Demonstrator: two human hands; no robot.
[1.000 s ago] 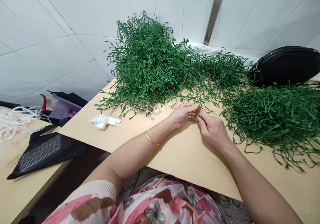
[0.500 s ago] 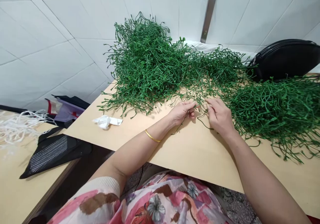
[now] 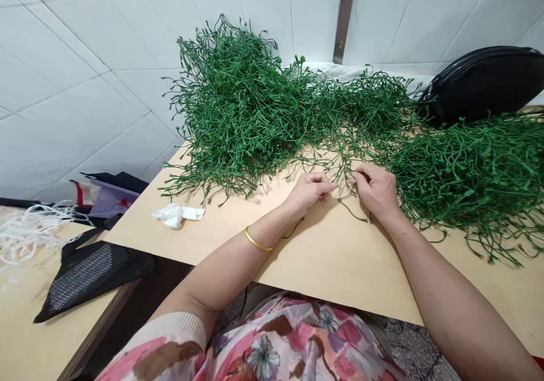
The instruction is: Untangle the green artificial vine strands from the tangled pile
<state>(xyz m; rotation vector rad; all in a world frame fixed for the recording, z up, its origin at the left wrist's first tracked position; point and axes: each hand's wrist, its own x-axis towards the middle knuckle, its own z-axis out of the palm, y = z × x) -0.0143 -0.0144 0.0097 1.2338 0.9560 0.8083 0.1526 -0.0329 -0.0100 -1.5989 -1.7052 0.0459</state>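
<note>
My left hand (image 3: pixel 311 194) is closed in a pinch just above the table, the thumb pressed to the fingers. A thin green artificial stem (image 3: pixel 293 230) trails from beneath it toward the wrist. My right hand (image 3: pixel 377 193) is also closed, thumb against curled forefinger, at the left edge of the right-hand heap of stems (image 3: pixel 471 182). What its fingertips hold is too small to make out. Between the hands a loose stem (image 3: pixel 352 211) curves across the table. Behind them rises a large tangled heap of green stems with small budded tips (image 3: pixel 242 109).
A lower strip of stems (image 3: pixel 361 106) runs along the tiled wall. A black zipped bag (image 3: pixel 488 83) stands at the back right. On the table's left lies crumpled white tissue (image 3: pixel 172 215). Beyond the table edge are white cords (image 3: pixel 29 233) and a black mesh item (image 3: pixel 80 273).
My view has shifted slightly. My left fingers have closed more, and the stem that crossed them now shows only below the hand. The right hand keeps its pinch in nearly the same place.
</note>
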